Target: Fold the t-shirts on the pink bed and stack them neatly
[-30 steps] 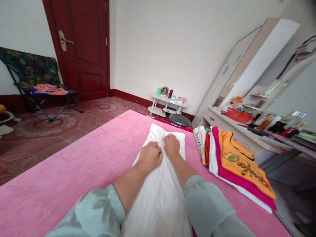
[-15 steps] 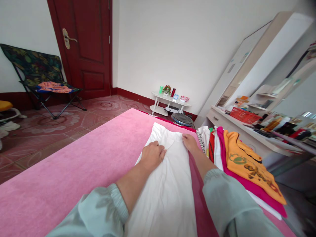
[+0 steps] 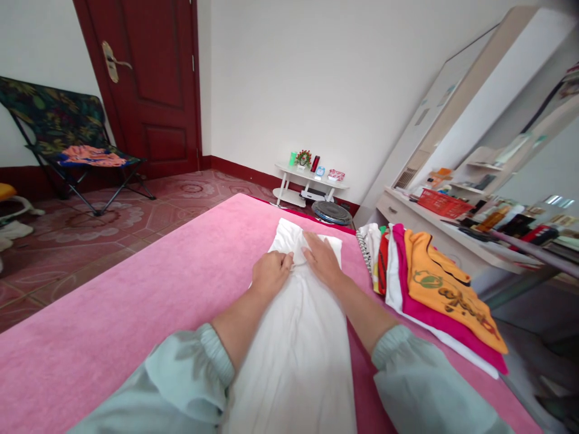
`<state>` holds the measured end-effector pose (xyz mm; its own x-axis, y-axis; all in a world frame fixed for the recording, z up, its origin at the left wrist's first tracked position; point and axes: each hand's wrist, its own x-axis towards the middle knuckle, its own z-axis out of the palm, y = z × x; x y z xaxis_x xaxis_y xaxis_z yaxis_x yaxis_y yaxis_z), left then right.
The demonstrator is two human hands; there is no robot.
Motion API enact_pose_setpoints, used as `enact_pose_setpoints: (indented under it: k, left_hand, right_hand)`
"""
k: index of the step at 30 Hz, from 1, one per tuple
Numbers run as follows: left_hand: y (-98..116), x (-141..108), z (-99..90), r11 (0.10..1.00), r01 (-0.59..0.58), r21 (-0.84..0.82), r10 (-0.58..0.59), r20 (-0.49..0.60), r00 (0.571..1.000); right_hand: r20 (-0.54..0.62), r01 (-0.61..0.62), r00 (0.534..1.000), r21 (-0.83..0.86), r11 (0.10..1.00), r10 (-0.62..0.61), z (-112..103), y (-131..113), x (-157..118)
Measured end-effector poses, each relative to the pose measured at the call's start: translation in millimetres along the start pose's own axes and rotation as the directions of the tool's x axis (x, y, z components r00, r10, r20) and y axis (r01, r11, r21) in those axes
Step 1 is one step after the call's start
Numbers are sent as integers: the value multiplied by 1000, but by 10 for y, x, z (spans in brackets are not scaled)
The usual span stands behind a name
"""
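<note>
A long white garment (image 3: 298,355) lies lengthwise on the pink bed cover (image 3: 181,271), its narrower end away from me. My left hand (image 3: 272,272) is closed on the garment's left side near that far end, fingers curled into the cloth. My right hand (image 3: 322,259) rests on the same end with its fingers stretched out over the fabric, close beside my left hand. Small creases run through the cloth between both hands.
Right of the garment lie stacked clothes, an orange shirt (image 3: 447,283) on top. Beyond them stands a dresser (image 3: 398,211) with a red basket (image 3: 443,203). A low white table (image 3: 312,175) is by the wall, a folding chair (image 3: 58,132) at the left.
My right hand has moved left from the garment's right edge onto its middle, and its fingers have spread. My left hand has shifted slightly left. The camera view has shifted a little.
</note>
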<state>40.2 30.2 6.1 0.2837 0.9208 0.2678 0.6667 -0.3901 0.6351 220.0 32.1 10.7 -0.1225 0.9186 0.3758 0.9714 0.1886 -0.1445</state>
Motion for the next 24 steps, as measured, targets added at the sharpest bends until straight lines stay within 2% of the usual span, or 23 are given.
enact_pose_setpoints:
  k: [2,4,8,12,18,24]
  left_hand:
    - [-8,2,-4,1000,-3,10,3,-8,1000]
    - [-18,6,-15,1000,7,-3,-7,-3,1000]
    - [-33,19,-40,1000,15,4,-15,65,998]
    - [2,35,-23,997,66,37,-69,66,995]
    - [70,46,27,994,84,71,-88,43,995]
    - [76,79,55,997,78,5,-78,17,997]
  right_hand:
    - [138,-6,990,21,1000,3,83,-8,-44]
    - [170,-48,984,16,999,45,167,18,-72]
    - [106,-69,992,23,997,67,222,44,-103]
    - [23,-63,998,99,993,61,167,7,-142]
    - [-140,75,989,235,969,-43,139,-12,-142]
    - [-257,-11,961,337,941,103,212,2,33]
